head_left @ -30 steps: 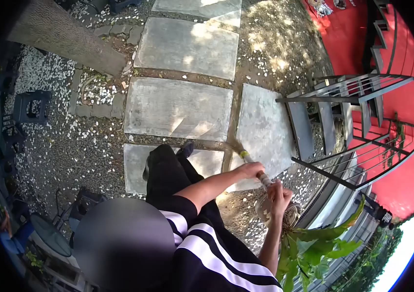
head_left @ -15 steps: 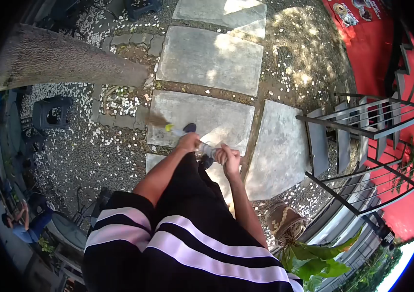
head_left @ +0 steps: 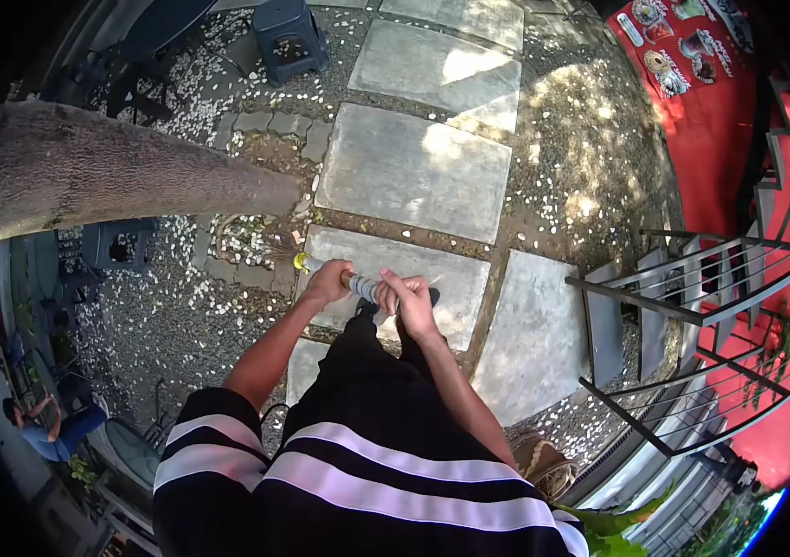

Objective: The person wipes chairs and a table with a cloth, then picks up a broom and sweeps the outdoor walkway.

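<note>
My left hand (head_left: 327,282) is wrapped round the handle of a broom (head_left: 364,286), close to its yellow band. Nearer the handle's top end, my right hand (head_left: 404,297) grips it too, with the thumb raised along it. The broom's dark bristles (head_left: 281,250) point to the left, over the left edge of a concrete slab (head_left: 450,278) and the brown soil beside it. Below my hands are my black trousers and dark shoes.
A thick tree trunk (head_left: 135,172) stands at the left. Blue stools (head_left: 288,42) stand on pebbled gravel (head_left: 172,325). Metal stairs (head_left: 692,278) rise at the right beside a red wall (head_left: 710,121). A potted plant (head_left: 548,464) is at lower right. A seated person (head_left: 51,436) is at far left.
From the right, the broom and both hands have swung left across the slabs, the bristles ending near the tree's base. The view has shifted, with more stools and slabs showing at the top.
</note>
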Motion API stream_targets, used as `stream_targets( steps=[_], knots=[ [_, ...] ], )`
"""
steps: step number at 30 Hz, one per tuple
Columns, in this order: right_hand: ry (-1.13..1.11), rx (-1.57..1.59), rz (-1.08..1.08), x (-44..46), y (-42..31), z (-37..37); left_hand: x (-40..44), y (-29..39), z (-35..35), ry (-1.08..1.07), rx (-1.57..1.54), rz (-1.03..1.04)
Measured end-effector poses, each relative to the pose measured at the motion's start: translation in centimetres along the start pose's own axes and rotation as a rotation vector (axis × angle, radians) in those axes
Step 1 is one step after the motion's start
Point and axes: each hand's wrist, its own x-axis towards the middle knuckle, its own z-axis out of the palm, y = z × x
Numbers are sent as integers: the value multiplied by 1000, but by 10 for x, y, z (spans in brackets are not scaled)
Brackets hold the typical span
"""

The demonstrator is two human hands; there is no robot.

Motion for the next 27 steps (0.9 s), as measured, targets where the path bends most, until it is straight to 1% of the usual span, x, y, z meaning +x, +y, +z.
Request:
stream_targets(
  steps=[3,5,6,8,9,10,12,13,14,15,16,17,18,20,22,23,25,27],
  knots=[
    [2,30,-25,31,-13,-36,49,17,-10,38,79,11],
    [4,51,-52,57,-20,-69,93,24,-2,58,130,29],
    [38,38,-67,70,-21,-88,120,21,11,26,127,38],
    [114,2,-72,83,-19,-133,165,19,63,-46,99,41],
    [112,-10,-93,105,-25,-160,207,13,98,-47,0,190],
    [169,-274,-163,112,-27,-179,240,6,140,-80,-101,332],
    [282,-806,-231,92,-31,-203,297,40,231,-230,-508,399],
    [408,-807,-212,88,-52,-218,307,89,261,-247,-933,450],
    [529,-807,-184,74,-77,-233,329,113,308,-492,-997,197],
    [585,-811,-153,61,-100,-253,341,133,364,-671,-1445,32],
    [640,-812,-133,52,-125,-270,356,177,382,-783,-1378,115],
    [651,-854,-174,44,-150,-281,363,212,389,-693,-1057,426],
    [662,-895,-219,42,-176,-284,361,279,350,-583,-715,708],
    [694,-887,-242,51,-224,-277,372,335,327,-737,-771,671],
    [765,-861,-260,71,-257,-270,405,349,314,-742,-805,683],
    [760,-857,-263,84,-263,-270,418,350,308,-751,-859,678],
    [718,-721,-231,122,-270,-266,445,339,284,-758,-913,660],
    [691,-646,-206,170,-266,-262,482,300,232,-596,-806,598]
  ],
)
